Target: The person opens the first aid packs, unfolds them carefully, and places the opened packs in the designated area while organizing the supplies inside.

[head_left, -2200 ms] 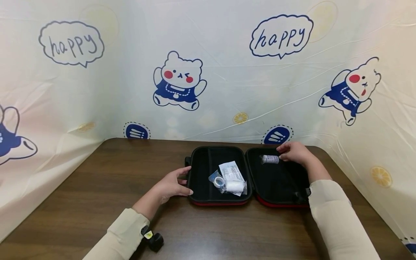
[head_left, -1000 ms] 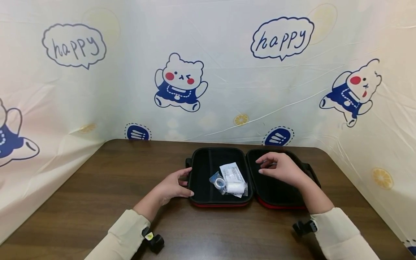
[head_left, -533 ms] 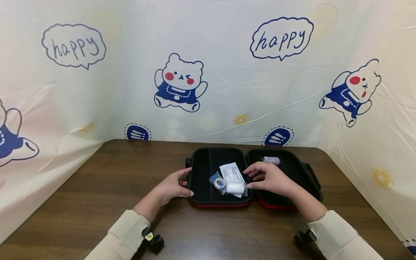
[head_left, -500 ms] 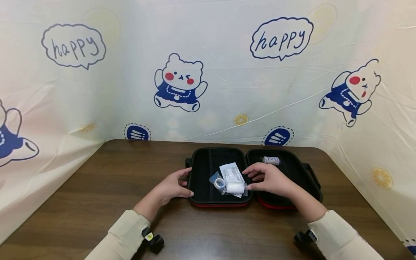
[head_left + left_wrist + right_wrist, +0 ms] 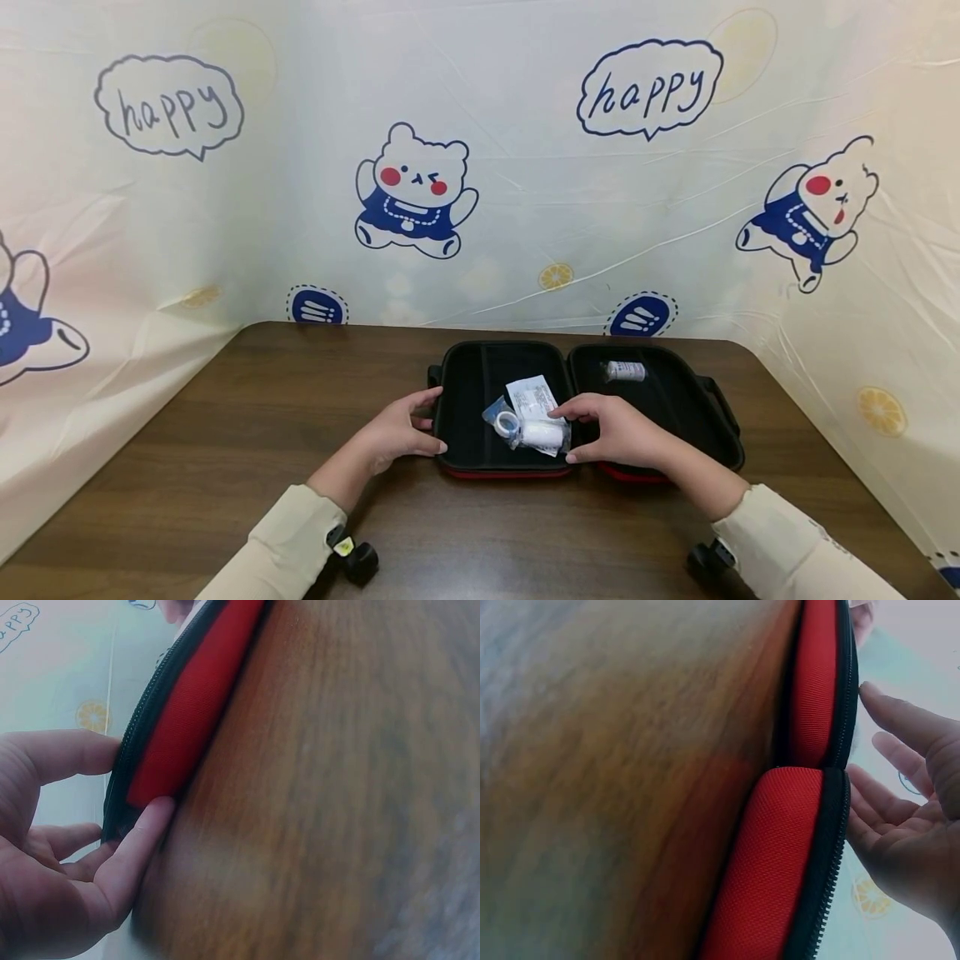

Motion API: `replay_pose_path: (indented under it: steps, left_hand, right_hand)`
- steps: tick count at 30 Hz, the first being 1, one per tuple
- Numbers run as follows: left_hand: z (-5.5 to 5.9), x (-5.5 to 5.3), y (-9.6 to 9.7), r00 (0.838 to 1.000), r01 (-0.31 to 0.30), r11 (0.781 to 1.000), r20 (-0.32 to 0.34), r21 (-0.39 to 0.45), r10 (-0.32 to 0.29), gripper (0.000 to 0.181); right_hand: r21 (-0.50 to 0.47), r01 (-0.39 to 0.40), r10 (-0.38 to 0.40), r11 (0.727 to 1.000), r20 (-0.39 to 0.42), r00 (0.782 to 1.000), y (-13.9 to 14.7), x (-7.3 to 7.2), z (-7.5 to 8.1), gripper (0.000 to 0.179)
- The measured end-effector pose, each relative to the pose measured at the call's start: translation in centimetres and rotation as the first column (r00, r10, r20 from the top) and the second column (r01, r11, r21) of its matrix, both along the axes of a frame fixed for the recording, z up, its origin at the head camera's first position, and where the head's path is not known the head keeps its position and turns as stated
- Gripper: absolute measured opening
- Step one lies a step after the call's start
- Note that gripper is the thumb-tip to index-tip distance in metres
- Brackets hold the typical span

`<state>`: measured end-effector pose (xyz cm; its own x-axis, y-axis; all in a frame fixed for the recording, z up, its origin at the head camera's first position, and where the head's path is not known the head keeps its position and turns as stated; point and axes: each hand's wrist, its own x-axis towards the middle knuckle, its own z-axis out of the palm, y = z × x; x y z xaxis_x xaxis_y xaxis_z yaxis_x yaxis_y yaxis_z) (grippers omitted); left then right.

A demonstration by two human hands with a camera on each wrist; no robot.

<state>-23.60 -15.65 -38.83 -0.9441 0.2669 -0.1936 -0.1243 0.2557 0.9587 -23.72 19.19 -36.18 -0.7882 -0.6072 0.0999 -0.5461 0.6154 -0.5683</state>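
A black zip case (image 5: pixel 461 417) with red outer sides lies spread open on the table. My left hand (image 5: pixel 393 429) holds its left edge, the thumb at the near corner; the left wrist view shows the fingers round the red side (image 5: pixel 191 724). Inside the left half lie a white printed packet (image 5: pixel 529 393), a small white-and-blue tape roll (image 5: pixel 506 424) and a white bandage roll (image 5: pixel 540 433) in clear wrap. My right hand (image 5: pixel 622 429) reaches over the hinge, thumb and fingers spread, fingertips right at the bandage roll's right end. Nothing shows in its grasp.
In the right half (image 5: pixel 682 404) a small wrapped roll (image 5: pixel 626 371) lies near the back. A strap loop (image 5: pixel 720 404) sticks out on the case's right side. Behind the brown table (image 5: pixel 300 400) hangs a printed cloth (image 5: pixel 517 208).
My right hand has moved from the small wrapped roll in the right half leftward and nearer to me, to the bandage roll. That small roll stays behind, uncovered. My left hand has kept its place.
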Motion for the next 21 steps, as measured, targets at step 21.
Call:
replay_pose_path:
  steps: [21]
  left_hand:
    - [-0.08,0.04,-0.01,1.000,-0.002,1.000,-0.004,0.004,0.002,0.090]
  right_hand:
    - [-0.079,0.067,-0.070,0.995,-0.043,0.997,-0.51,0.50,-0.02,0.035]
